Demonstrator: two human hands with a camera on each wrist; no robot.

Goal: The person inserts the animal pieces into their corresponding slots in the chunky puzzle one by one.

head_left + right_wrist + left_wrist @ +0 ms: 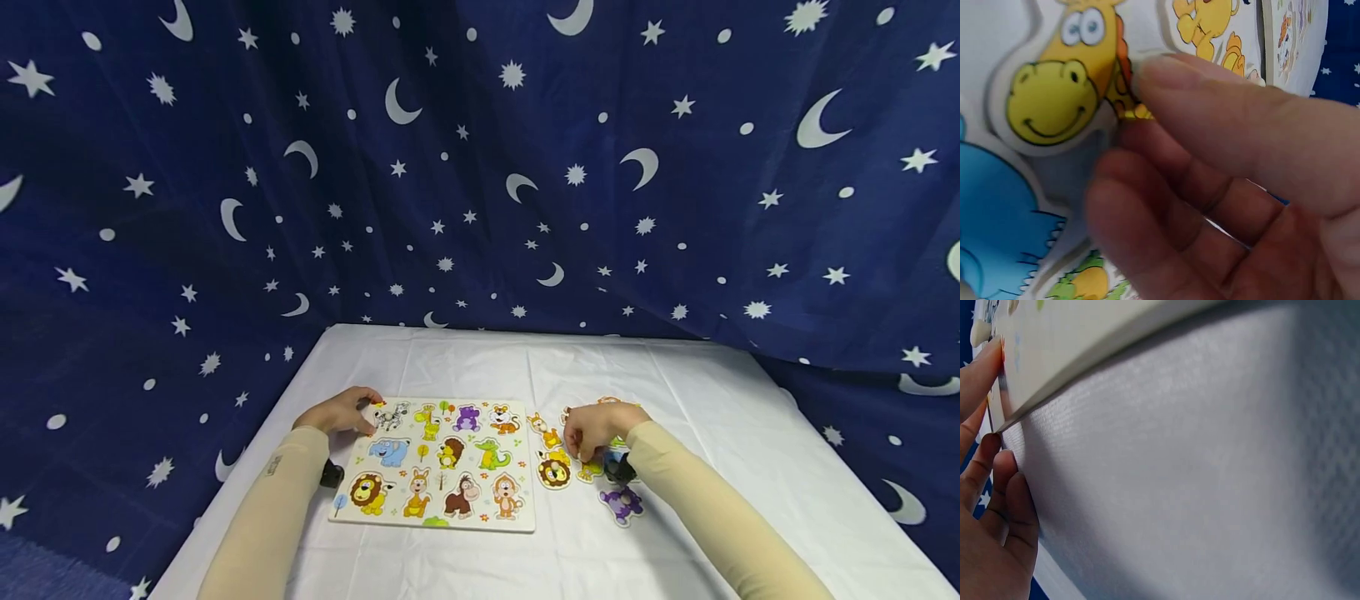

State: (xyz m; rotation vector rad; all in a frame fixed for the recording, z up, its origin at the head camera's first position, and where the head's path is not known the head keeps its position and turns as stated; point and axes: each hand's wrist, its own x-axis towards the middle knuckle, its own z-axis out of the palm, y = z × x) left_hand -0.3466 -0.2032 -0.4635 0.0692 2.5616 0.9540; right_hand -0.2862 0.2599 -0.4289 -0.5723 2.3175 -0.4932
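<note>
The white animal puzzle board (525, 467) lies flat, with pictured animals in rows. At its upper left corner my left hand (345, 410) holds the edge; in the left wrist view the thumb of that hand (997, 519) rests on the board (1097, 331), other fingers bent at the rim. Right of the board, my right hand (600, 427) is over a cluster of loose pieces. The right wrist view shows this hand (1229, 169) pinching a giraffe piece (1054, 103) at its neck, the thumb on the near face; the fingertips behind are partly hidden.
Near the right hand lie a lion piece (554, 472), a kangaroo piece (546, 432) and a purple piece (621, 503). A blue piece (994, 212) is beside the giraffe, with a green one (1088, 281) below. A dark blue patterned curtain (480, 167) hangs behind the white-covered table (420, 567).
</note>
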